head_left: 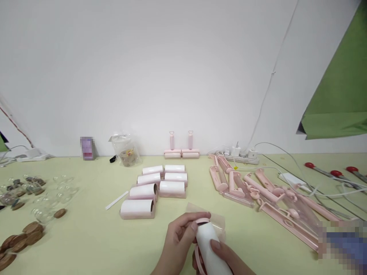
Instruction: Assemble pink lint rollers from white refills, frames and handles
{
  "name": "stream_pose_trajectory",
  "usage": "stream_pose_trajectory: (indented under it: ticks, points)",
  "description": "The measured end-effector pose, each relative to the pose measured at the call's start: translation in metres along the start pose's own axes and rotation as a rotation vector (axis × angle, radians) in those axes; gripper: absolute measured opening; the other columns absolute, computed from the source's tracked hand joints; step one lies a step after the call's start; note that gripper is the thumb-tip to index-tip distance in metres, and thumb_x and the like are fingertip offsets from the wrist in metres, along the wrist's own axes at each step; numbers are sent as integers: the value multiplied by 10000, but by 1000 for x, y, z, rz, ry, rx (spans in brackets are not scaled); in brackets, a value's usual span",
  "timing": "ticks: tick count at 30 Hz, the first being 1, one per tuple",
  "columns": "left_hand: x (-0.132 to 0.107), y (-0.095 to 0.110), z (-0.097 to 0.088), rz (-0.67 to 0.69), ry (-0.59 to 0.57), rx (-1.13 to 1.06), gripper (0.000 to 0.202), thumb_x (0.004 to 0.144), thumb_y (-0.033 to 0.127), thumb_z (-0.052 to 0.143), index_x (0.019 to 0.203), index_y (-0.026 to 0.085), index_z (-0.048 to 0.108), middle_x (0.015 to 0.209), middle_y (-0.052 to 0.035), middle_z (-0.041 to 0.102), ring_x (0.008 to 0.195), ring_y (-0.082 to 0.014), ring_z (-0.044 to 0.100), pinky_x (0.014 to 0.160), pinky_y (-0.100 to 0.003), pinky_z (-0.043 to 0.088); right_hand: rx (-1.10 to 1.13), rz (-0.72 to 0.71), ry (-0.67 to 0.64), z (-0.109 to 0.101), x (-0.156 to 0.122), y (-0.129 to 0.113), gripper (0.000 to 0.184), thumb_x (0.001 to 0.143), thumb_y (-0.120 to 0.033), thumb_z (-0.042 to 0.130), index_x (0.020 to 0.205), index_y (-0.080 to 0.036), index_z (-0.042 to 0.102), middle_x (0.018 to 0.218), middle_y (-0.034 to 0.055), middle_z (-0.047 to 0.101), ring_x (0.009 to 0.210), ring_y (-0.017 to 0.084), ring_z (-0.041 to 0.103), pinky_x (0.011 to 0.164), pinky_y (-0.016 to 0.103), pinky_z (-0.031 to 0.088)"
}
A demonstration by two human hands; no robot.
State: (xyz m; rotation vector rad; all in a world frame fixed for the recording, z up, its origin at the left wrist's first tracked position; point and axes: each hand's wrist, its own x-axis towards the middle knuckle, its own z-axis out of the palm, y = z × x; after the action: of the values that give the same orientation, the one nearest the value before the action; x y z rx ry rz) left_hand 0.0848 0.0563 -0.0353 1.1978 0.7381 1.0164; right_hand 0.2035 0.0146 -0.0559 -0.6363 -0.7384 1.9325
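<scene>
Close in front of me, both hands are around a lint roller's white paper roll (209, 238). My left hand (181, 235) is closed at its upper end, the thumb and fingers on the pink end piece (203, 220). My right hand (229, 256) wraps the roll lower down, with the thumb lying on the white surface. Part of a pink frame or handle (198, 259) shows beneath the roll; the rest of it is hidden by the hands. Just behind the hands a see-through pinkish cover (219, 220) rests on the table.
Several white rolls in pink covers (137, 209) lie in two columns at centre left. Two lint rollers (190, 153) stand against the wall. Pink handles and frames (268, 186) are heaped right, near a power strip (243, 157) and cables. Glass jars (43, 214) and corks (33, 228) sit left.
</scene>
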Motion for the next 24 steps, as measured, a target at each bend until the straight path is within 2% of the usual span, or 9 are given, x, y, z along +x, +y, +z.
stream_pose_trajectory:
  ticks: [3,5,7,10,13,15,17,20,24]
  points:
    - [-4,-1,-2,-65,-126,32,370,767,457,499,1042,240,619,825,-49,666,381,-42,471,331,-146,365,-62,35,20,-4,-4,-7,345,701,-480,602,805,-151,588,609,1,568,553,122,541,552,219,403]
    - [-4,-1,-2,-59,-175,47,395,767,462,495,1087,252,591,893,-60,652,348,-37,475,318,-160,382,-99,100,59,-6,-7,-9,364,738,-483,558,730,-123,612,632,28,588,541,104,534,534,196,399]
    - [-2,1,-2,-7,-184,80,375,728,438,559,1042,244,622,1058,-77,605,463,-90,575,385,-194,461,-103,151,75,-7,-8,-10,399,765,-477,527,658,-104,618,625,42,593,528,87,525,516,172,388]
    - [1,10,-8,77,-149,151,287,703,363,616,953,231,668,1093,-69,604,834,-216,623,670,-270,537,10,150,45,-3,-6,-12,468,773,-522,480,655,-96,633,611,42,587,525,96,531,518,187,394]
    - [4,19,-19,311,17,278,229,754,289,580,965,252,658,1105,-45,606,1063,-237,518,864,-309,469,131,54,65,0,-1,-17,494,769,-558,450,860,-119,659,741,66,632,675,163,574,659,287,436]
    - [5,21,-27,535,145,409,251,779,221,553,1012,276,628,1124,-32,594,1074,-226,510,869,-319,466,114,-37,113,-1,2,-22,464,730,-543,526,987,-172,632,915,65,641,854,196,562,778,326,413]
    - [7,19,-33,792,202,573,327,776,137,547,1064,286,590,1130,-33,584,1054,-218,525,853,-323,476,65,-111,167,-4,3,-26,461,672,-537,603,1009,-222,622,1043,39,615,989,204,518,849,320,381]
    - [7,12,-35,1106,172,810,426,752,39,540,1132,231,533,1149,-71,559,1068,-219,515,884,-343,460,29,-163,196,-7,2,-29,446,656,-532,626,1000,-250,622,1109,23,595,1069,214,481,907,336,344]
    - [6,6,-34,1231,40,879,545,739,-15,519,1235,146,361,1151,-121,545,1133,-217,462,946,-383,411,-18,-175,130,-9,1,-28,416,732,-494,573,1078,-265,586,1179,20,559,1103,218,468,956,367,300]
